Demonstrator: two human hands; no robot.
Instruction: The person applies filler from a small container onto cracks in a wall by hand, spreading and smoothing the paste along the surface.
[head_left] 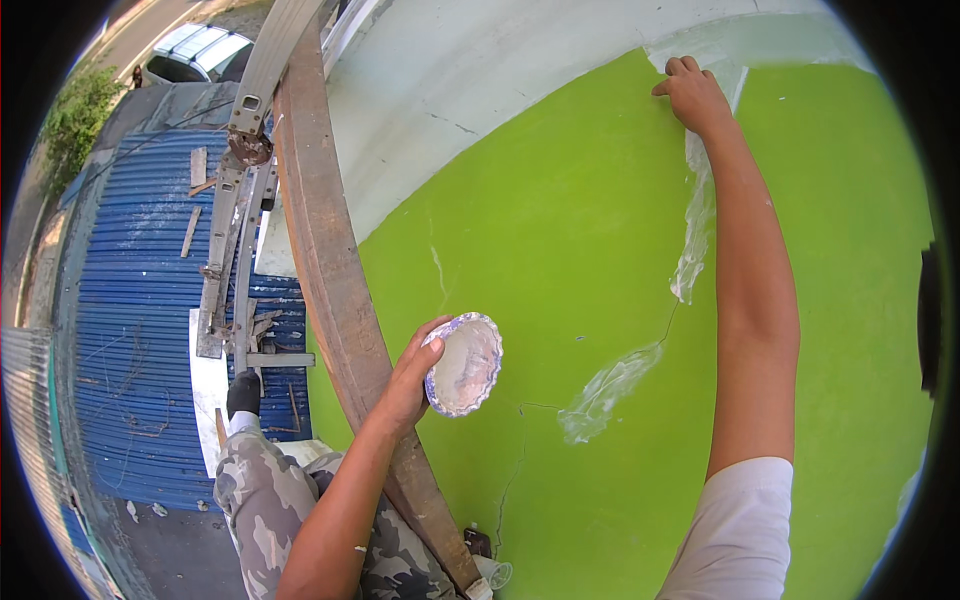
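Note:
My left hand (pixel 408 378) is closed on the edge of a small bowl (pixel 464 366) with a scalloped, blue-speckled rim, its thumb over the rim. Whitish and pinkish paste coats the bowl's inside. High on the bright green wall (pixel 560 230), my right hand (pixel 697 97) is closed with its fingers bent close to the surface. What it holds, if anything, is hidden. A whitish smeared strip of filler (pixel 692 250) runs down the wall below that hand. Lower down, another filler patch (pixel 608 396) covers part of a thin crack (pixel 512 470).
A rusty metal beam (pixel 335 240) runs along the wall's left side, by a folding metal ladder (pixel 232 200). Far below lies a blue corrugated roof (pixel 140 330) with wood scraps. My shoe (pixel 243 393) rests by the ladder. A clear cup (pixel 497 573) stands near the beam's lower end.

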